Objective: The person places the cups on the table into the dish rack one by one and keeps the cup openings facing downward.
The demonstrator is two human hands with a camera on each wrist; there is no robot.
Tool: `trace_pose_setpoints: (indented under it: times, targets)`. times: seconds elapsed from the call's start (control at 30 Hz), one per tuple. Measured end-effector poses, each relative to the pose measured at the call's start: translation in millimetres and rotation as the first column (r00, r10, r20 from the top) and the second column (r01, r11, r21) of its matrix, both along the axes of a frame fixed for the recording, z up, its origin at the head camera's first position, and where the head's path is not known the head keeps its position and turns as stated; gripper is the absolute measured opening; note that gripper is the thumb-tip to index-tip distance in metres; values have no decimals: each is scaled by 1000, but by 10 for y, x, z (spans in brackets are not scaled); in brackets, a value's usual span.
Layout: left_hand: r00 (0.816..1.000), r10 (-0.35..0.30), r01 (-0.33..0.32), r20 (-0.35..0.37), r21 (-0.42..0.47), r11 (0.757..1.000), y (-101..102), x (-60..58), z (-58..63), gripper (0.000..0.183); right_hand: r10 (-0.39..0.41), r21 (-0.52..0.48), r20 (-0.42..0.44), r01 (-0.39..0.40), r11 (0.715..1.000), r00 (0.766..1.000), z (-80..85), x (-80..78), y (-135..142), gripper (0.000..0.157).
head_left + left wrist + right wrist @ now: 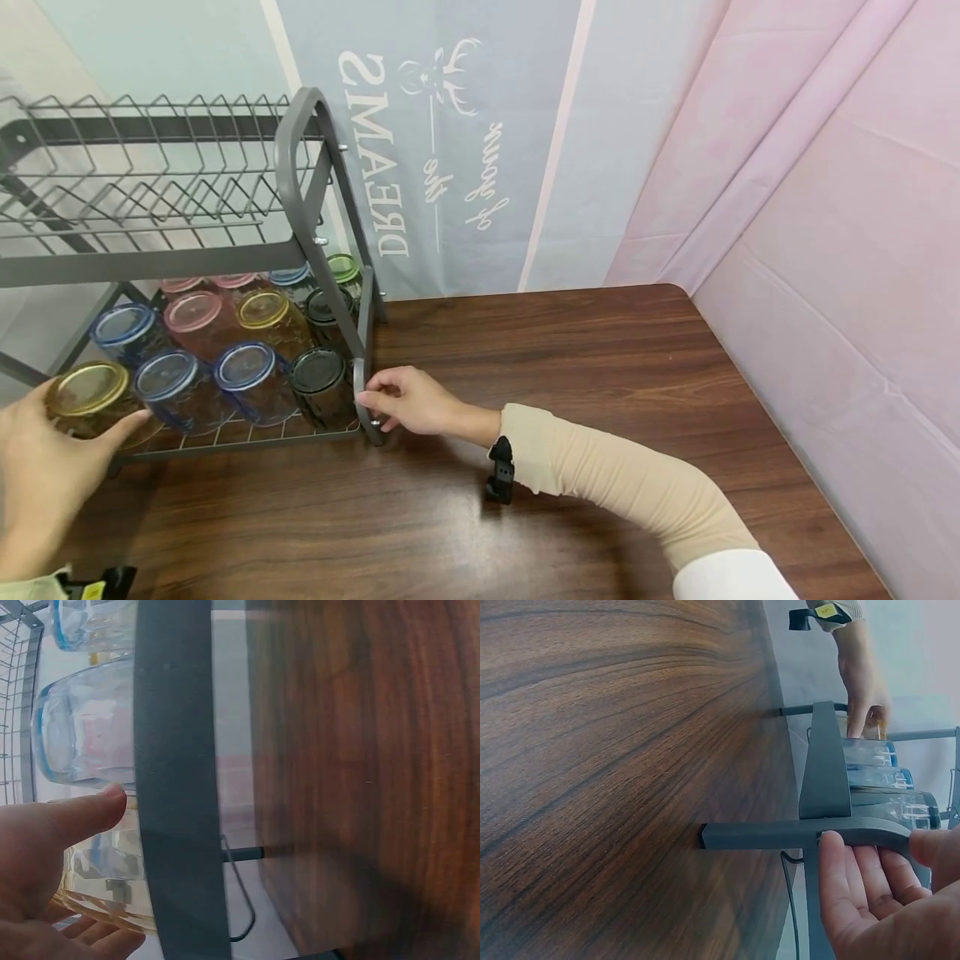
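Observation:
My left hand (48,475) grips a yellow-tinted glass cup (92,390) at the front left of a grey metal rack's lower shelf, with thumb and fingers on opposite sides. In the left wrist view this cup (112,881) sits behind the rack's front bar (180,780). My right hand (416,402) holds the front right upright of the rack (362,387). In the right wrist view its fingers (862,881) lie against the frame's outer side, the thumb near its edge. Beside the yellow cup stand two blue glass cups (168,379) and a dark one (318,375), bases up.
Behind the front row are more upturned cups, including a pink cup (197,317), a yellow cup and a green cup (343,268). The rack's upper wire tier (150,187) overhangs them. A brown wooden table (570,358) extends right towards a printed cloth backdrop (465,167).

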State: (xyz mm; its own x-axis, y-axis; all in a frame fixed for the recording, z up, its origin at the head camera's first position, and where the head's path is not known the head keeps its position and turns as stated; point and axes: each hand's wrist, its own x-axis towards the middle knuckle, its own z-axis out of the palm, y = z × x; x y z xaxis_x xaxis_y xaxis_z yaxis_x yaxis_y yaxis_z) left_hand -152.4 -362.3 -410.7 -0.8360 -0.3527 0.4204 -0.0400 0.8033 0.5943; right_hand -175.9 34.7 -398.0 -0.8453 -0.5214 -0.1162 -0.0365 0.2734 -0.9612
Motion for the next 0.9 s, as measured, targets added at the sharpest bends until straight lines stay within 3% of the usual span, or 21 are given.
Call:
trace_pose_setpoints:
  times: [0.13, 0.23, 0.37, 0.67, 0.9]
  targets:
    - [998, 18, -19, 57, 25, 1000, 25, 46, -31, 91, 0, 1, -2, 0, 1000, 1000, -5, 3, -4, 18]
    - [999, 23, -25, 49, 52, 998, 22, 68, -54, 102, 2, 4, 1, -2, 1000, 1000, -4, 6, -2, 18]
    - [1000, 1, -1, 23, 6, 1000, 29, 85, -73, 97, 1, 2, 1, -1, 1000, 1000, 11, 11, 2, 17]
    - [989, 107, -102, 103, -55, 993, 144, 149, -54, 89, 4, -9, 12, -4, 1000, 1000, 12, 19, -4, 18]
    - [970, 30, 12, 240, -171, 985, 166, 190, 86, 81, -2, -9, 9, 2, 1000, 1000, 1, 18, -3, 18]
